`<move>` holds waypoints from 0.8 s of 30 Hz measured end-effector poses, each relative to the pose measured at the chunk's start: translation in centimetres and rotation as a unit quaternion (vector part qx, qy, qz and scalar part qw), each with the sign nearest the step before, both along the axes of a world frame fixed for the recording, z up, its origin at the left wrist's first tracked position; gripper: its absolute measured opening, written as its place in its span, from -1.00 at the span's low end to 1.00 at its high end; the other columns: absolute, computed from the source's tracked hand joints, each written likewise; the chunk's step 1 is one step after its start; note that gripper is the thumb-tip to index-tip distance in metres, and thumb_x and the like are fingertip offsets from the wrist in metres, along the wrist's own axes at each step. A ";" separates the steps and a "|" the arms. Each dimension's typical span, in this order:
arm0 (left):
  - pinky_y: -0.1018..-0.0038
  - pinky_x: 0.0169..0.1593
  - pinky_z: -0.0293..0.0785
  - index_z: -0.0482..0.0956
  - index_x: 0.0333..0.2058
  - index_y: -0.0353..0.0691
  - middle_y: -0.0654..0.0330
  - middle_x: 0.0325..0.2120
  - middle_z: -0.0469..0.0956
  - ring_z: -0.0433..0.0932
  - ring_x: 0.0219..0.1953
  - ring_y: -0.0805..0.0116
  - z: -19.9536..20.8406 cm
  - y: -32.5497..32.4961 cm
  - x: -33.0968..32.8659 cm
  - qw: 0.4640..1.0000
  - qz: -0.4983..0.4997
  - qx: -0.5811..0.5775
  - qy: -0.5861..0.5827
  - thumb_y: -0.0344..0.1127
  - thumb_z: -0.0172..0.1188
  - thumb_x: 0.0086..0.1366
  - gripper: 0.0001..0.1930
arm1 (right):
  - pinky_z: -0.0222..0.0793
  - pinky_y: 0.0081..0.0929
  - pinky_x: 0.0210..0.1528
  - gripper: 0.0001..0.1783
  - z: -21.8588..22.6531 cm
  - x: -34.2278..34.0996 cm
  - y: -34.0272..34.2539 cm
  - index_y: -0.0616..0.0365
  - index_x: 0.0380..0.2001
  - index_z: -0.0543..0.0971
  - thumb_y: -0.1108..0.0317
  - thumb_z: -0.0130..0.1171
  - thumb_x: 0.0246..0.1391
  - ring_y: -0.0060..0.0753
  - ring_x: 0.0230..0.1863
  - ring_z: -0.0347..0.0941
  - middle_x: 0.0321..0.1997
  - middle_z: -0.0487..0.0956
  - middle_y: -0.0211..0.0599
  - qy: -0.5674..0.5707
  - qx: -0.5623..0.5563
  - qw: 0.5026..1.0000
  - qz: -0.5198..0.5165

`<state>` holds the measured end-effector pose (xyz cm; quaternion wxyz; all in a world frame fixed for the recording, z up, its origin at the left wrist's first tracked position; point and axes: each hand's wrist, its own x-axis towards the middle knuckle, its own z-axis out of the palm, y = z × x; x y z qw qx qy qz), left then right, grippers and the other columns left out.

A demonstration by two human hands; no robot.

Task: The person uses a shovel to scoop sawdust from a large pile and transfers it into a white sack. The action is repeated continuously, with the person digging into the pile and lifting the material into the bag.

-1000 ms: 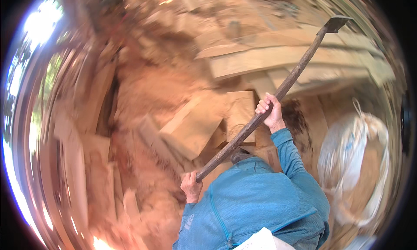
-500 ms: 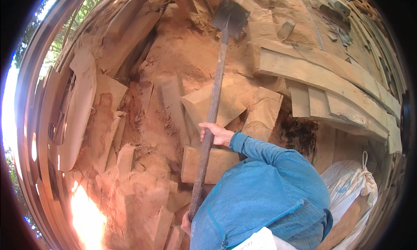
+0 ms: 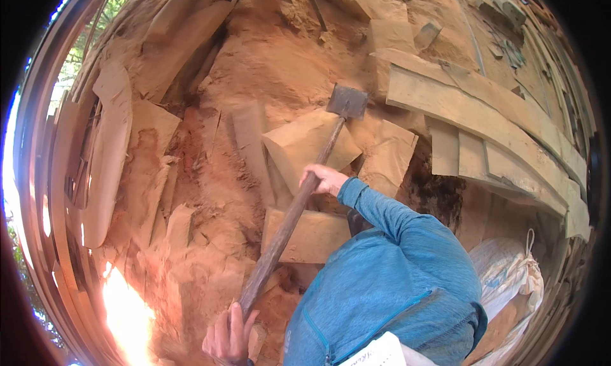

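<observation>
A shovel [image 3: 283, 240] with a long wooden handle and a flat, dark metal blade [image 3: 347, 102] lies slantwise across the middle of the view. My right hand [image 3: 324, 179], in a blue sleeve, is wrapped round the shaft partway up. Lower down, at the butt end, my left hand [image 3: 228, 334] is closed about the handle, with part of its grip hidden. The blade is over or against the far edge of a pale, dust-covered board [image 3: 312, 146]; whether they touch, I cannot tell.
Reddish sawdust [image 3: 273, 67] covers the ground among scattered wood offcuts. Long stacked planks [image 3: 471, 121] reach in from the right. A tied white sack [image 3: 509, 270] stands at lower right. Upright slabs [image 3: 114, 149] line the left side. A short block [image 3: 309, 235] lies near my body.
The shovel blade has come nearer to me from the far end of the sawdust. My left hand has swung out leftward with the handle's butt, tilting the shaft more.
</observation>
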<state>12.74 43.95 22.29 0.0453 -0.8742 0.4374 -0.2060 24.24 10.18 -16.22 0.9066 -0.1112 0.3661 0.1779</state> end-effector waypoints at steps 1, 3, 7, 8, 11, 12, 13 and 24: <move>0.38 -0.58 0.32 0.68 -0.16 -0.17 0.20 -0.53 0.54 0.46 -0.60 0.29 1.2 -1.8 0.9 0.999 -0.050 -0.003 -0.009 -0.15 0.57 -0.12 -0.50 | 0.56 0.00 -0.26 -0.76 0.0 0.1 -1.2 0.20 -0.59 0.45 0.38 0.05 0.16 -0.02 -0.45 0.53 -0.54 0.52 -0.16 -0.037 0.040 0.997 -0.055; 0.42 -0.60 0.31 0.68 -0.16 -0.17 0.22 -0.54 0.54 0.45 -0.61 0.34 3.0 -5.1 2.8 0.998 -0.064 0.029 0.001 -0.14 0.56 -0.10 -0.51 | 0.56 0.02 -0.29 -0.73 -0.1 0.7 -3.6 0.22 -0.59 0.45 0.34 0.06 0.18 -0.01 -0.46 0.53 -0.54 0.52 -0.13 -0.056 0.047 0.992 -0.102; 0.47 -0.68 0.21 0.69 -0.17 -0.14 0.28 -0.62 0.45 0.33 -0.71 0.43 5.2 -12.1 6.5 0.994 -0.095 0.050 0.031 -0.14 0.52 0.03 -0.61 | 0.55 -0.06 -0.31 -0.86 -0.1 3.1 -8.6 0.17 -0.43 0.39 0.44 0.16 0.12 -0.15 -0.50 0.47 -0.59 0.44 -0.21 -0.019 0.128 0.967 -0.219; 0.47 -0.67 0.22 0.69 -0.17 -0.14 0.28 -0.62 0.45 0.33 -0.72 0.45 5.9 -13.8 7.2 0.994 -0.090 0.039 0.041 -0.14 0.52 0.02 -0.59 | 0.54 -0.06 -0.32 -0.84 0.0 3.9 -9.9 0.17 -0.41 0.38 0.45 0.19 0.10 -0.17 -0.50 0.46 -0.58 0.44 -0.22 -0.031 0.132 0.963 -0.235; 0.49 -0.66 0.27 0.69 -0.17 -0.15 0.27 -0.65 0.49 0.37 -0.73 0.49 8.9 -19.2 9.5 0.994 -0.085 0.016 0.063 -0.12 0.52 0.00 -0.58 | 0.53 -0.08 -0.33 -0.80 0.5 6.3 -13.4 0.13 -0.37 0.39 0.38 0.24 0.09 -0.22 -0.46 0.46 -0.51 0.47 -0.25 -0.037 0.076 0.950 -0.301; 0.50 -0.64 0.28 0.70 -0.18 -0.16 0.26 -0.67 0.51 0.39 -0.73 0.50 9.8 -21.3 10.6 0.994 -0.091 0.012 0.062 -0.12 0.51 0.01 -0.59 | 0.53 -0.07 -0.31 -0.81 0.9 7.0 -14.7 0.11 -0.36 0.40 0.36 0.23 0.10 -0.22 -0.42 0.47 -0.49 0.48 -0.26 -0.075 0.041 0.949 -0.303; 0.48 -0.62 0.33 0.72 -0.22 -0.16 0.22 -0.67 0.54 0.43 -0.72 0.48 10.5 -23.6 12.0 0.992 -0.100 -0.005 0.077 -0.11 0.50 0.02 -0.62 | 0.52 -0.06 -0.29 -0.83 1.2 7.6 -16.3 0.10 -0.35 0.42 0.33 0.21 0.12 -0.22 -0.39 0.48 -0.47 0.49 -0.27 -0.087 0.002 0.946 -0.313; 0.43 -0.44 0.44 0.77 -0.40 -0.20 0.19 -0.60 0.67 0.55 -0.63 0.44 7.1 -48.8 24.6 0.989 -0.120 0.009 0.080 -0.11 0.43 0.10 -0.74 | 0.43 -0.38 -0.11 -0.71 -5.0 17.1 -34.5 0.06 -0.18 0.48 0.43 0.26 -0.01 -0.32 -0.19 0.48 -0.19 0.54 -0.41 -0.146 -0.693 0.656 -0.260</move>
